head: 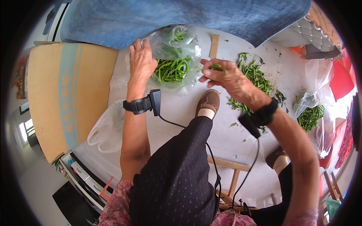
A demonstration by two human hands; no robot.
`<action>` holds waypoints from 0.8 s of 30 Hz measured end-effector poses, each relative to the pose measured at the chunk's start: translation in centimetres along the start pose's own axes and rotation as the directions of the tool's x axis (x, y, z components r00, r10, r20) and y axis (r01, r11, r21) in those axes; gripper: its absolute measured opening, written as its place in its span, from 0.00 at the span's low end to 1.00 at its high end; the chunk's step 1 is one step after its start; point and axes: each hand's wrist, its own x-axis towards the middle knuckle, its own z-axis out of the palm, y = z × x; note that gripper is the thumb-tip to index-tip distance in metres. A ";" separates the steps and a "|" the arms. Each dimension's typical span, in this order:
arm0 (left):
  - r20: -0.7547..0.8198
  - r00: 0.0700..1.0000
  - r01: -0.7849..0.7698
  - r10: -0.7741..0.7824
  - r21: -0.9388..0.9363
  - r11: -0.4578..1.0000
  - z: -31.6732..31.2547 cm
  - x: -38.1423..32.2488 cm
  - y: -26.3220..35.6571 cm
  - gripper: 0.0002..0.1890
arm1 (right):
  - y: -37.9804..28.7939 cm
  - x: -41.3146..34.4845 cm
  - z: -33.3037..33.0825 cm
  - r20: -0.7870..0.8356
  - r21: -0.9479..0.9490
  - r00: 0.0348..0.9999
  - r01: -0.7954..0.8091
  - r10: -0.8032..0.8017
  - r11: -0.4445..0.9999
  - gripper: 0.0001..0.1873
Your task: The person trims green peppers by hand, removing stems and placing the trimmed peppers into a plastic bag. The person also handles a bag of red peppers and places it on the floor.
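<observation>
My left hand (142, 60) grips the left edge of a clear plastic bag (195, 50) on the floor, its fingertips partly hidden by the film. Inside the bag lies a heap of long green chili peppers (172, 70). Just right of the bag's mouth, my right hand (222, 74) pinches a green pepper (217, 67) between thumb and fingers. Beneath and beyond the right forearm, a loose pile of green peppers (258, 80) with some dark, wilted bits is spread on the pale floor. Both wrists wear black straps with cabled devices.
A large cardboard box (90, 93) stands at the left, beside a white plastic bag (109, 127). Another clear bag with green peppers (311, 117) sits at the right. Blue denim cloth (181, 12) hangs across the far side. A cardboard strip (214, 46) and a wooden frame (232, 165) are nearby.
</observation>
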 end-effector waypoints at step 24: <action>-0.387 0.831 0.284 -0.399 -0.321 0.903 -1.7 -0.3 -3.4 0.07 | -1.8 -2.5 2.2 -0.159 0.202 0.950 0.299 -0.271 0.932 0.07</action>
